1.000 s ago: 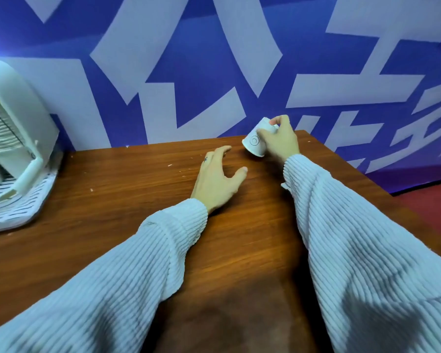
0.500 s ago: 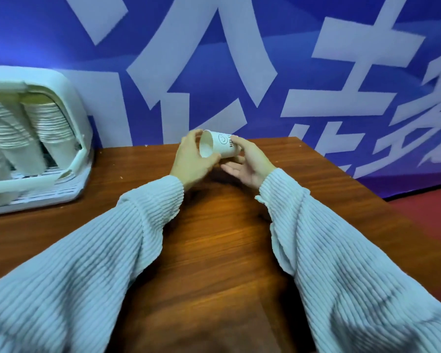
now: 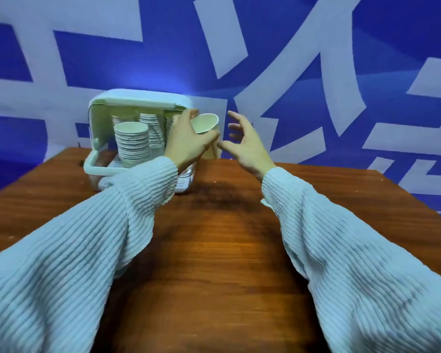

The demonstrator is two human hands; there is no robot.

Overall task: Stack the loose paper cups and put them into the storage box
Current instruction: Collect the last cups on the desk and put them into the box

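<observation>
My left hand (image 3: 189,140) grips a paper cup (image 3: 206,128), fingers and thumb wrapped round its side. The cup is plain white, small and tapered. It is tilted so its round open mouth faces me and I see the pale greenish-white inside; the rolled rim reads as a thin light ring. Its lower wall, below my fingers, looks tan in shadow. The picture is a little blurred, so I cannot make out any print on it.

I hold the cup in the air above the far part of the table (image 3: 214,238), just right of the box (image 3: 138,103) and at about the height of the box's upper half. My right hand (image 3: 245,146) is just right of the cup, fingers spread and curled loosely, holding nothing. Its thumb tip is close to the cup's lower end; I cannot tell whether it touches.

The box is white plastic with rounded corners and stands on the far left part of the table, its open front turned toward me, with a slotted tray at the bottom. Inside stand stacks of cups (image 3: 133,143): the nearest one shows an open mouth on top and many ribbed rims below, another rises behind it, and my left hand hides part of a third at the right.

My sleeves (image 3: 87,250) are pale ribbed knit. Behind the table is a blue wall (image 3: 316,72) with large white shapes.
</observation>
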